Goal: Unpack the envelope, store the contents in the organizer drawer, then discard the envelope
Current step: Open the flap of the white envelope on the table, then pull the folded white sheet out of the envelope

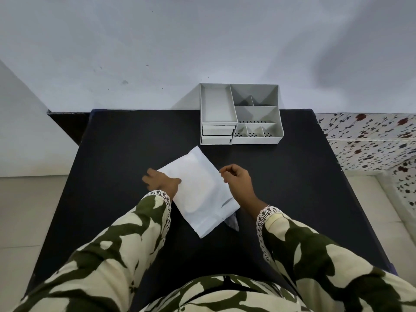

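White envelope on table, L hand gripping its edge, R hand curled, hold unclear

I think I am in a room at home: a black table by a plain wall, flowery cloth beside it.
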